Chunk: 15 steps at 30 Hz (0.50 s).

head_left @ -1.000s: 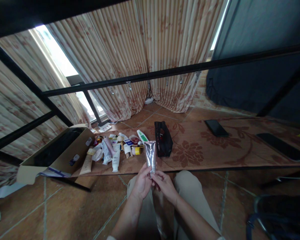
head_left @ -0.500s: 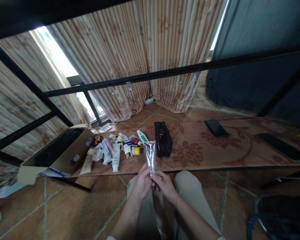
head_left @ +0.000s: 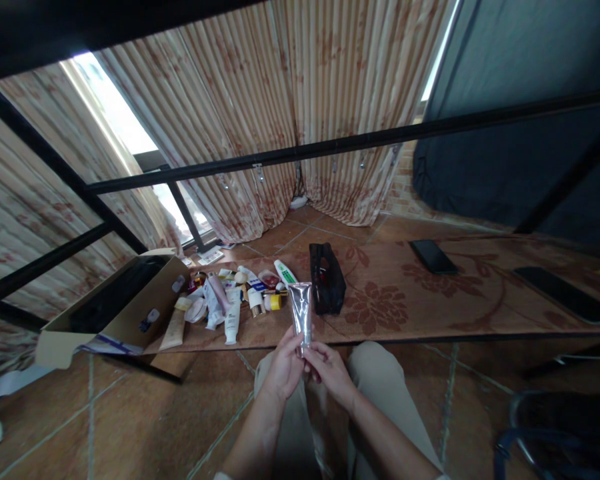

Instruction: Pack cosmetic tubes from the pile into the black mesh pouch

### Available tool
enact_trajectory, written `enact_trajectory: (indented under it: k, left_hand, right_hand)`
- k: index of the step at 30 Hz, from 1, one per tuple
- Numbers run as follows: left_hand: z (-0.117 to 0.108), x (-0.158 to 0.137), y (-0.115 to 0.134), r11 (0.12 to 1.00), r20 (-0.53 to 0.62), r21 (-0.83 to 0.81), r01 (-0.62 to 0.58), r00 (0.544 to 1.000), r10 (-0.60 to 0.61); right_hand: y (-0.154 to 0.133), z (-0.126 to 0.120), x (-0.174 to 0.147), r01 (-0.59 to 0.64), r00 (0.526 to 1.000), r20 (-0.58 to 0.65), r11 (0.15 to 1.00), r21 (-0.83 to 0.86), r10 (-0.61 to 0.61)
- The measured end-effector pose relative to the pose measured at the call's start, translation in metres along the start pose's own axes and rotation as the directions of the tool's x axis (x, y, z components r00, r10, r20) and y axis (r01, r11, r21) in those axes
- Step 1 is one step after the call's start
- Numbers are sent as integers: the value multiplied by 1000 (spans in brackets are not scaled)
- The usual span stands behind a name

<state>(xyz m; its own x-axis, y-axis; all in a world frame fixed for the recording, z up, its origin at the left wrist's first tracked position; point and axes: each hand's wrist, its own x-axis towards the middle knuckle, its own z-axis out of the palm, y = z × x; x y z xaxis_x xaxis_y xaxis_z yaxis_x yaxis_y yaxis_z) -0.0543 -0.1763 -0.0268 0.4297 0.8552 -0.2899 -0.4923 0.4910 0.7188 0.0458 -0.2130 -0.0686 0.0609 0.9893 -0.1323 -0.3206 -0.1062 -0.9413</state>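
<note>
Left hand (head_left: 286, 367), in the head view, is closed lightly, its thumb on the face of a silver tube (head_left: 301, 308) and its fingers curled around the side and back. Right hand (head_left: 331, 373) comes in from 5 o'clock, thumb and fingertips pinched together at the tube's near end, so both share one hold. The tube is roughly upright at mid-view, in front of the near edge of the worktop (head_left: 460, 300), its flat crimped end toward 12 o'clock (what lies under the fingertips at the near end cannot be told).

From the tube, a black pouch (head_left: 333, 287) stands at 1 to 2 o'clock, a green-and-white tube (head_left: 285, 271) lies at 11, and a white tube (head_left: 233, 317) at 9, on the edge of a jumbled pile of toiletries (head_left: 219, 293). Farther toward 9 sits an open cardboard box (head_left: 165, 300); a dark phone (head_left: 434, 257) lies at 2.

For a good hold, I would pinch gently, since the body looks soft enough to squash, let the left hand carry the weight, and leave the right fingertips light, with the shiny face angled off the glare.
</note>
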Motion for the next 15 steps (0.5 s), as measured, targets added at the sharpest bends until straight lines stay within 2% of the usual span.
enact_trajectory:
  k: [15]
  left_hand:
    - [0,0,0,1000,4,7,-1,1000,1]
  right_hand:
    - [0,0,-1,-4,1000,-4,1000,4,4]
